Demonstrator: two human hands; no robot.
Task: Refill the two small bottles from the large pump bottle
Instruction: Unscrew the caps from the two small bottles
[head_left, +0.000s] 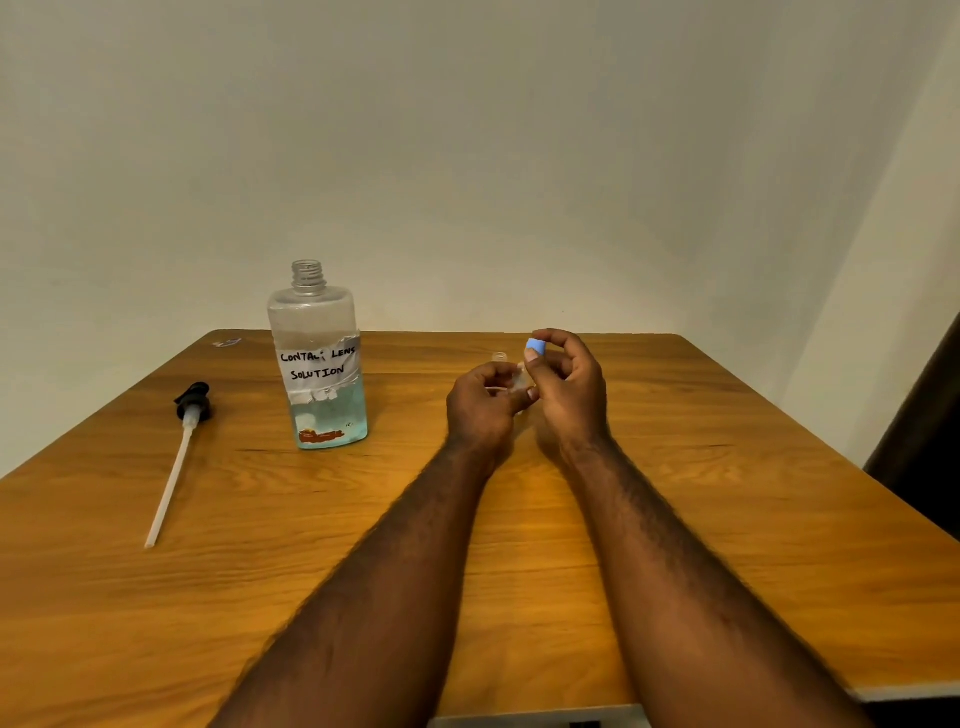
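Note:
The large clear bottle (318, 364) stands uncapped at centre left, labelled "contact lens solution", with pale blue liquid low inside. Its black pump head with a long white tube (179, 452) lies on the table to the left. My left hand (485, 402) is closed around a small clear bottle (519, 378), mostly hidden by the fingers. My right hand (569, 387) pinches a small blue cap (535, 346) just above that bottle. A second small clear bottle (499, 357) stands open behind my hands, only its rim showing.
The wooden table (675, 519) runs up to a plain wall at the back. A small scrap (227, 342) lies near the table's far left corner. A dark shape (924, 431) stands beyond the table's right edge.

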